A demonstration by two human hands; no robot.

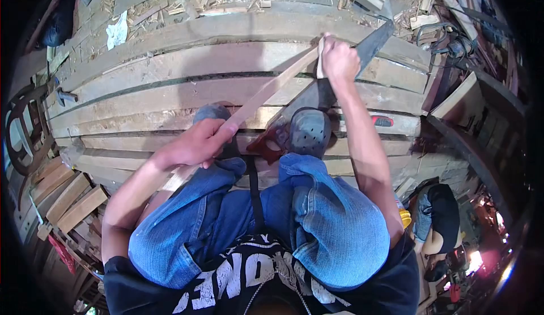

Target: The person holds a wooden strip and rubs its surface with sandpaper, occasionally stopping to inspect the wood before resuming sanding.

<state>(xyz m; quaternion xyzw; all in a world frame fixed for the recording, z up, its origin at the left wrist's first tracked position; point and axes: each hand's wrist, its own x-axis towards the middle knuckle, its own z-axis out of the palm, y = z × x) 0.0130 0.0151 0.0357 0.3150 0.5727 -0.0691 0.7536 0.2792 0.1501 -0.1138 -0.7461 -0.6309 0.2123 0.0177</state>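
A long, thin wooden strip [277,82] runs diagonally in front of me, its near end passing below my left forearm. My left hand [198,142] is closed around its lower part, thumb along the top. At the far end, my right hand [341,60] is a fist around a pale, flat piece [321,59] pressed against the strip; I cannot tell its material. Beneath the strip lies a handsaw [371,46], its dark blade pointing to the upper right and its reddish-brown handle between my feet, beside my right clog [310,132].
Rows of wooden planks [221,60] form the surface under my feet. A red-and-black handle [382,121] lies to the right. Wood offcuts [76,201] are stacked at left, near a carved frame [28,125]. A corded power tool [456,46] sits upper right; another person [439,218] is lower right.
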